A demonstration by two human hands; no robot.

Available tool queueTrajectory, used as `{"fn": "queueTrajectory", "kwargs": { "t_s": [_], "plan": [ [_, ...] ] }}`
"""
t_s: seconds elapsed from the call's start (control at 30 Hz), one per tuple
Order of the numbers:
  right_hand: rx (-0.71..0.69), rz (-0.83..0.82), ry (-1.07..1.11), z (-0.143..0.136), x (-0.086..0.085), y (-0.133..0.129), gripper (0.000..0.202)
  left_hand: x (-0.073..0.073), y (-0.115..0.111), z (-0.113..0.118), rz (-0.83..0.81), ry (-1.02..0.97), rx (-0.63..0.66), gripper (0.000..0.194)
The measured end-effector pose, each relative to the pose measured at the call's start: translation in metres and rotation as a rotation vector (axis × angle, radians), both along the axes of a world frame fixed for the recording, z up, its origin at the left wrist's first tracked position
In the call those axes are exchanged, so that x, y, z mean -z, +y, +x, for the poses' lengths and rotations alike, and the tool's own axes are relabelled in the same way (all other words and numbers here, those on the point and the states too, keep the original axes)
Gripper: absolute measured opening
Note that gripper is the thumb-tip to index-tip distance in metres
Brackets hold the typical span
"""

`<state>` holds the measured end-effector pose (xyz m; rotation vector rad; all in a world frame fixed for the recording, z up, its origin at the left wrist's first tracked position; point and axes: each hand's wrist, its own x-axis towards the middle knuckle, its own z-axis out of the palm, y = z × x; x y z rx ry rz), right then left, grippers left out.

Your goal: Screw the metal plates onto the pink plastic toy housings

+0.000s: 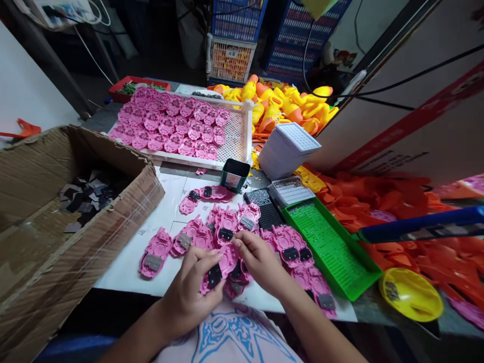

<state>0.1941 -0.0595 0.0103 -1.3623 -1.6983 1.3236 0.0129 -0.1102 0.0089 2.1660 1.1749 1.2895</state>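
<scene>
Near the front edge of the white work surface, my left hand (194,285) grips a pink plastic piece (228,259) with a black part on it. Fingers of my right hand (260,262) are pinched together at the upper right of that piece; anything between the fingertips is too small to make out. Around both hands lie several similar pink pieces, among them one at the left with a grey part (157,252) and others at the right with black parts (289,244). Farther back stands a small dark green container (235,174).
A cardboard box (124,212) with dark scraps stands left. Behind is a white tray (245,131) of pink pieces. To the right are a green tray (336,247), white stacked trays (287,148), a yellow bowl (412,295) and orange pieces (401,212). Yellow pieces (280,103) are heaped behind.
</scene>
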Motion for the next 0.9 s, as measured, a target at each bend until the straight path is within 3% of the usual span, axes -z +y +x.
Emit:
{"fn": "queueTrajectory", "kwargs": {
  "t_s": [0.13,0.23,0.33,0.43,0.53,0.67,0.8,0.9],
  "plan": [
    [-0.022,0.094,-0.056,-0.001,-0.009,0.011,0.026,0.007,0.003,-0.006,-0.086,-0.121,-0.013,0.062],
    [-0.119,0.157,-0.119,-0.002,-0.025,0.023,0.024,0.009,0.009,-0.016,-0.431,-0.422,0.056,0.06],
    [-0.353,0.167,-0.202,-0.011,-0.043,0.038,0.022,0.008,0.018,-0.026,-0.87,-0.74,0.287,0.061],
    [-0.51,0.153,-0.266,-0.028,-0.051,0.054,0.021,0.008,0.024,-0.028,-1.079,-0.905,0.363,0.054],
    [-0.549,0.127,-0.327,-0.045,-0.048,0.069,0.023,0.009,0.026,-0.024,-1.141,-1.121,0.255,0.053],
    [-0.615,0.06,-0.352,-0.065,-0.036,0.097,0.035,0.011,0.031,-0.029,-1.09,-1.288,0.116,0.051],
    [-0.41,0.232,-0.667,-0.091,-0.022,0.14,0.051,0.013,0.037,-0.043,-1.05,-1.274,0.101,0.053],
    [-0.319,0.318,-0.81,-0.114,-0.007,0.174,0.033,0.013,0.041,-0.05,-1.034,-1.305,0.114,0.05]
  ]
}}
